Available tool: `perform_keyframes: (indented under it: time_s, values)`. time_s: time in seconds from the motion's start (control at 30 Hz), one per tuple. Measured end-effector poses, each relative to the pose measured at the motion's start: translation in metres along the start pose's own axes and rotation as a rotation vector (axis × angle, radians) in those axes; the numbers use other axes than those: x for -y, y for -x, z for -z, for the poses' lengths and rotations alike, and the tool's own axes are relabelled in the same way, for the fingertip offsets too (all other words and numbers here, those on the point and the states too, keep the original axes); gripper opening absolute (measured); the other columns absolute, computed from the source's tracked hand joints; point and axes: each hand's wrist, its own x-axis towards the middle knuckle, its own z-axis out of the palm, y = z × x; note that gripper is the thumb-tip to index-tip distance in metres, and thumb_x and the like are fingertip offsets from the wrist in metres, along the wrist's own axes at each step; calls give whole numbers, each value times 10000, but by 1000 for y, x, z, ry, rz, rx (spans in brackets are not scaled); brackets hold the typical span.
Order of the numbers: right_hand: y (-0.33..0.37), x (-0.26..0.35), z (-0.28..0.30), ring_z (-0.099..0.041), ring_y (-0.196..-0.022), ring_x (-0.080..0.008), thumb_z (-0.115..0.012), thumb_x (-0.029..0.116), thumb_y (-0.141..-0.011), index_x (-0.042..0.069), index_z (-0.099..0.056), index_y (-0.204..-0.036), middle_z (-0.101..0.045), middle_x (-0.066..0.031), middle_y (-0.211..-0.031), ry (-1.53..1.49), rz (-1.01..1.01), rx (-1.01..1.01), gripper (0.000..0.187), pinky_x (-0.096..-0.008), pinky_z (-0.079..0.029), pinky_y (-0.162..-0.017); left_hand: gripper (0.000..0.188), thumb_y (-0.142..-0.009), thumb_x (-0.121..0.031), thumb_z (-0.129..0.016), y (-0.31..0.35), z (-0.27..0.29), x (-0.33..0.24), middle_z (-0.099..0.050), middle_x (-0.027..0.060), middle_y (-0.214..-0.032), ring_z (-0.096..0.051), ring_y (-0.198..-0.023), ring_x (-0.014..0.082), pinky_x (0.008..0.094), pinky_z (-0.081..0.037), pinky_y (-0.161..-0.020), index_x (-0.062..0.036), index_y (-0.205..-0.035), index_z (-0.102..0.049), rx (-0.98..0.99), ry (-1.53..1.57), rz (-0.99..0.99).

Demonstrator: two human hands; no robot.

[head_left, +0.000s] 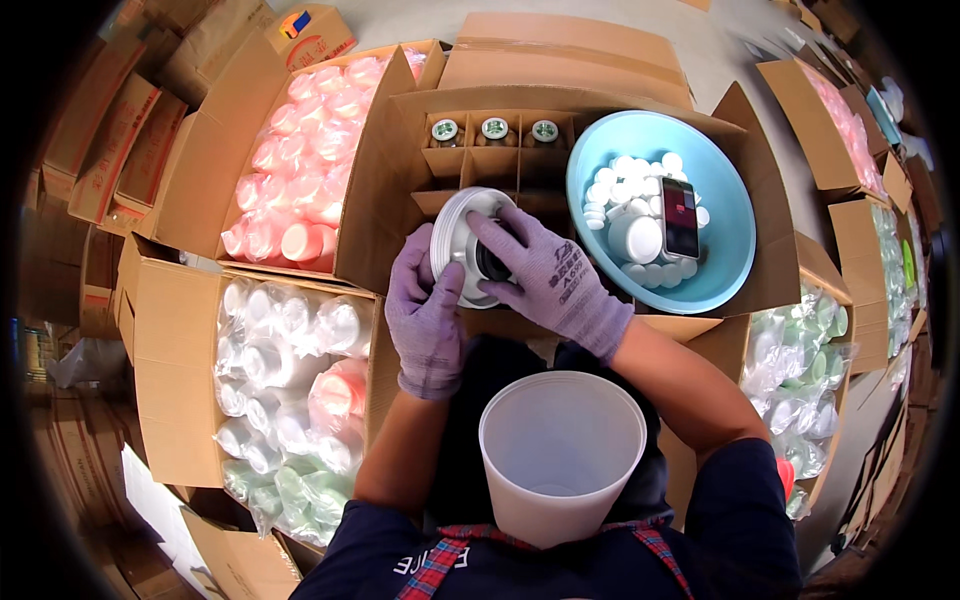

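Both of my hands wear light purple work gloves. My left hand (428, 322) is wrapped round the lower left edge of a white round plastic lid (450, 228) with a ridged rim. The lid is tilted, its hollow side facing right. With fingers reaching into that hollow, my right hand (545, 262) presses at a black round part (490, 262) in its middle. Its fingers partly hide that part, so I cannot tell how it is fixed. Just below my hands, a tall white plastic bucket (562, 490) stands upright against my body, open at the top.
Ahead is a cardboard box (420, 105) with dividers and several green-topped jars (495, 130). A light blue basin (735, 240) holds white caps (635, 240) and a phone (680, 218). Boxes of bagged pink cups (310, 150), white cups (275, 360) and green cups (800, 370) flank me.
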Motion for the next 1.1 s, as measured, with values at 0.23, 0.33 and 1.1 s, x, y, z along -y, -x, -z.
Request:
perform_keyframes:
  time_s: [0.23, 0.33, 1.1]
  values:
    - [-32, 10, 14, -730, -680, -240, -622, 549, -924, -57, -518, -1320, -710, -168, -852, -1055, -1004, 259, 732, -324, -605, -650, 464, -920, 11, -667, 1, -10, -8, -606, 146, -1313, -586, -1194, 186, 319, -431, -1062, 63, -1344, -485, 13, -373, -288]
    - [-10, 11, 4, -597, -1159, -404, -781, 277, -807, -7, -324, -1488, -600, -282, -1216, -128, -141, -38, 868, -427, -530, -943, 467, -949, -24, -640, -8, -3, -12, -611, 149, -1303, -589, -1184, 178, 322, -441, -1058, 63, -1368, -452, -38, -30, -132]
    - [-31, -104, -113, -686, -913, -389, -645, 437, -859, 87, -697, -1052, -705, -202, -965, 230, -99, 843, 403, -469, -547, -833, 263, -998, -16, -543, -22, 144, 130, -600, 78, -1262, -581, -1139, 191, 306, -467, -1018, 6, -1259, -565, -687, -45, 184]
